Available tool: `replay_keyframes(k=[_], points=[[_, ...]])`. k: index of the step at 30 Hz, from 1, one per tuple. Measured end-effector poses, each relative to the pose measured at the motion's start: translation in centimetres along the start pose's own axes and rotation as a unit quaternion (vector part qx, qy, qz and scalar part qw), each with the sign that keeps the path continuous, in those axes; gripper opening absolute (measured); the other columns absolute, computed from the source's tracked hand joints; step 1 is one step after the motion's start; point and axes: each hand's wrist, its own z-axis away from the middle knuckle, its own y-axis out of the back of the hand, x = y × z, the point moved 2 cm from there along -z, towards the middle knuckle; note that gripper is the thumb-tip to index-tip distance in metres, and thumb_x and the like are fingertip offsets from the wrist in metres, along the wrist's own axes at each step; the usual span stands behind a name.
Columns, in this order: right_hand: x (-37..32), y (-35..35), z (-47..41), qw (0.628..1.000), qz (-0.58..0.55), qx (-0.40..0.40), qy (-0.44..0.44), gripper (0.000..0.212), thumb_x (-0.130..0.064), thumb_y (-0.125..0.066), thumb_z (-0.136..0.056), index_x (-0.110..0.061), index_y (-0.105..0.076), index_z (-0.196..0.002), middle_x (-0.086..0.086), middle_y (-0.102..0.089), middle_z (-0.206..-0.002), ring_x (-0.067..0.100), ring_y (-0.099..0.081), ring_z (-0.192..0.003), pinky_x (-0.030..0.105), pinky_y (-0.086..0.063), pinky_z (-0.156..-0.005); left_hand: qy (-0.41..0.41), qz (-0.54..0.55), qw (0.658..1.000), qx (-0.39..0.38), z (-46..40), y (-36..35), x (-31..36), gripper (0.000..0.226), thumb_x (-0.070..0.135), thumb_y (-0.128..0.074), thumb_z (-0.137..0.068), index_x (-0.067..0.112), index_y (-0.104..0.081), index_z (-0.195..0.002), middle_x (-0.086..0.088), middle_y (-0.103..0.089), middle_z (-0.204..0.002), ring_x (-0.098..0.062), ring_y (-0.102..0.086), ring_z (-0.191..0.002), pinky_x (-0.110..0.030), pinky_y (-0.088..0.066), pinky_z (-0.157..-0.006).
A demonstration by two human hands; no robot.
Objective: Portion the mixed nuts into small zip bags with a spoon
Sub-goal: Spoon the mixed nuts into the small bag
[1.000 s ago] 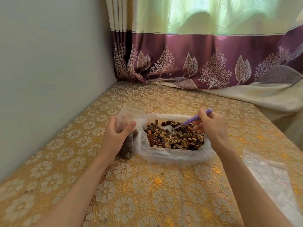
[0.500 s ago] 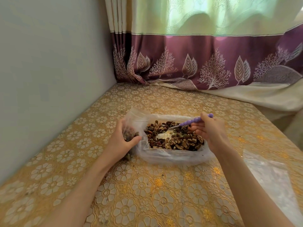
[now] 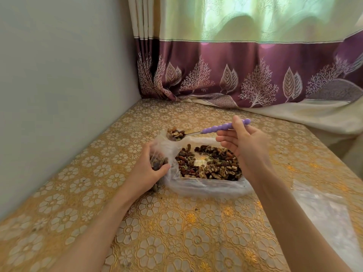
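Right hand: the right hand (image 3: pixel 242 146), right of centre, pinches the purple beaded handle of a metal spoon (image 3: pixel 198 132) between thumb and fingers.
Spoon: its bowl, heaped with nuts, hangs level over the mouth of a small clear plastic zip bag (image 3: pixel 164 150), left of centre.
Left hand: the left hand (image 3: pixel 149 169) grasps that bag, fingers curled round its nut-filled lower part.
Mixed nuts: brown mixed nuts (image 3: pixel 212 163) lie in a clear-plastic-lined container (image 3: pixel 206 188) at centre frame, just beside the bag.
Setting: all sit on a gold floral-patterned tablecloth (image 3: pixel 176 232); a flat clear plastic sheet (image 3: pixel 324 209) lies at lower right.
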Motion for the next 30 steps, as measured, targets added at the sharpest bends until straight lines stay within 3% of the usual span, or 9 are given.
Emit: replay_keyframes(k=[6, 13, 18, 23, 30], points=[[-0.3, -1.9, 1.1, 0.990, 0.041, -0.107, 0.078, 0.028, -0.017, -0.049, -0.098, -0.003, -0.067, -0.082, 0.004, -0.075, -0.076, 0.015, -0.067, -0.062, 0.018, -0.053, -0.056, -0.003, 0.030, 1.000, 0.005, 0.2, 0.0, 0.3, 0.060, 0.026, -0.073, -0.078, 0.043, -0.033, -0.119, 0.023, -0.050, -0.113, 0.023, -0.049, -0.095, -0.005, -0.043, -0.067], [-0.2, -1.8, 1.0, 0.978, 0.074, -0.153, 0.118, 0.017, -0.006, -0.048, -0.097, -0.009, -0.064, -0.092, -0.005, -0.075, -0.079, 0.013, -0.068, -0.066, 0.019, -0.055, -0.059, 0.005, 0.070, 0.997, 0.026, 0.2, 0.1, 0.2, 0.060, 0.026, -0.077, -0.074, 0.047, -0.035, -0.111, 0.023, -0.050, -0.107, 0.025, -0.050, -0.089, 0.002, -0.042, -0.065], [-0.5, -0.7, 0.2, 0.986, 0.033, -0.093, 0.132, 0.019, -0.011, -0.048, -0.097, -0.013, -0.064, -0.087, -0.003, -0.074, -0.075, 0.014, -0.065, -0.064, 0.019, -0.053, -0.058, -0.002, 0.071, 0.997, 0.028, 0.3, 0.1, 0.3, 0.063, 0.026, -0.077, -0.073, 0.046, -0.033, -0.112, 0.026, -0.046, -0.107, 0.028, -0.047, -0.088, 0.005, -0.038, -0.064], [0.2, 1.7, -1.4, 0.997, -0.013, 0.022, 0.073, 0.025, -0.018, -0.049, -0.097, -0.008, -0.064, -0.080, 0.002, -0.069, -0.066, 0.013, -0.062, -0.059, 0.019, -0.051, -0.054, -0.004, 0.074, 0.997, 0.025, 0.3, 0.1, 0.4, 0.061, 0.025, -0.077, -0.074, 0.054, -0.034, -0.105, 0.025, -0.048, -0.105, 0.027, -0.049, -0.088, 0.004, -0.040, -0.064], [2.2, 4.1, -2.7, 0.989, 0.115, 0.078, 0.046, 0.028, -0.022, -0.052, -0.096, -0.009, -0.061, -0.074, -0.006, -0.063, -0.050, 0.005, -0.053, -0.046, 0.015, -0.043, -0.044, -0.003, 0.064, 0.998, 0.024, 0.2, 0.1, 0.3, 0.062, 0.027, -0.075, -0.075, 0.039, -0.034, -0.120, 0.023, -0.051, -0.108, 0.024, -0.050, -0.090, 0.003, -0.041, -0.066]])
